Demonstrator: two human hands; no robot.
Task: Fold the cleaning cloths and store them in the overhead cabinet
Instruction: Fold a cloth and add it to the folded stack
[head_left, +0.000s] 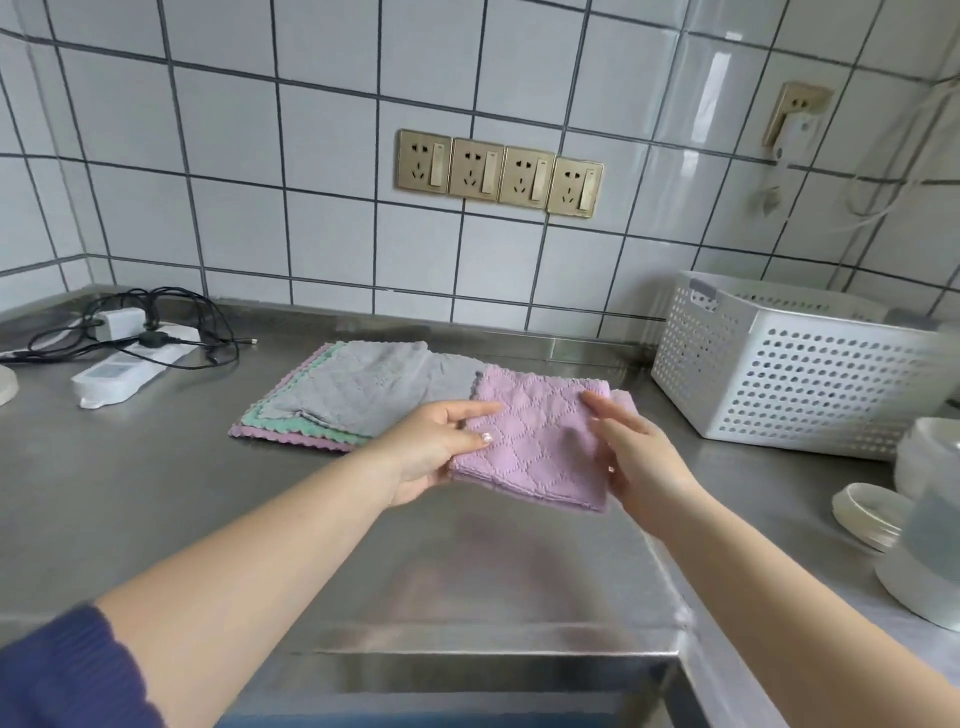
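Holding folded pink cloth (535, 441) edges, left hand (436, 447) and right hand (639, 457).

Both arms reach forward, left hand (436, 447) and right hand (641, 457) pinching with curled fingers

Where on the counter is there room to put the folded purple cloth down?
Bare steel counter lies in front of the cloth pile, and near the front edge under the purple cloth. It's crowded by the power strip at the left and the white basket and bowls at the right.
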